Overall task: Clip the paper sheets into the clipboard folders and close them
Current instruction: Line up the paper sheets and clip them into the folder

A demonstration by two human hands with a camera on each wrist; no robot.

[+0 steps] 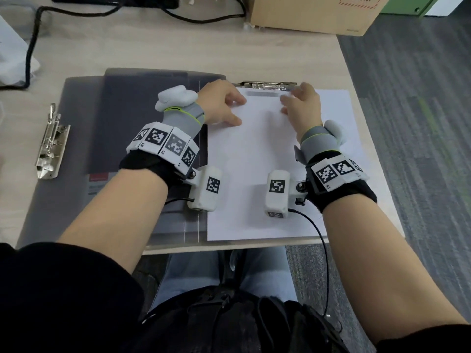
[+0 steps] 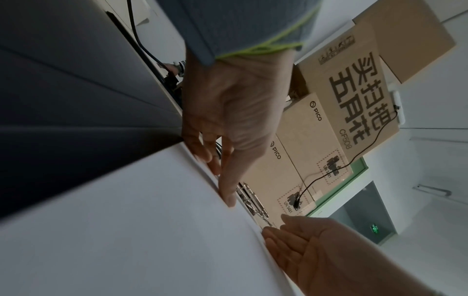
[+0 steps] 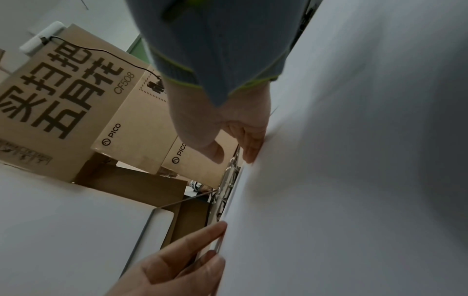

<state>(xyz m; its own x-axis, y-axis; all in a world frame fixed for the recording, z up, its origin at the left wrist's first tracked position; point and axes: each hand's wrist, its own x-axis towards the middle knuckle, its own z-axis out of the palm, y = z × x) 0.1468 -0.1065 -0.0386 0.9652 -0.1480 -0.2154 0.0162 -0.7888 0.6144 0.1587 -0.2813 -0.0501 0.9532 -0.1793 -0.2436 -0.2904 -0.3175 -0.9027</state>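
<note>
A stack of white paper sheets (image 1: 267, 174) lies on the right half of an open grey clipboard folder (image 1: 142, 118). Its top edge sits just below the folder's metal clip (image 1: 270, 85). My left hand (image 1: 238, 110) rests straight fingers on the sheets' top left corner. My right hand (image 1: 289, 100) lays flat fingers on the top right, right under the clip. In the left wrist view the left hand (image 2: 220, 170) touches the paper's (image 2: 139, 230) upper edge beside the clip (image 2: 250, 200). In the right wrist view the right hand (image 3: 243, 150) presses the paper (image 3: 341, 180), thumb hanging near the clip (image 3: 229, 180).
A second grey folder lies under the first, its metal clip (image 1: 49, 141) at the far left. Cardboard boxes (image 1: 313, 14) stand at the back right of the wooden table (image 1: 153, 47). A black cable (image 1: 33, 47) runs along the back left. The table's right edge borders grey carpet (image 1: 420, 123).
</note>
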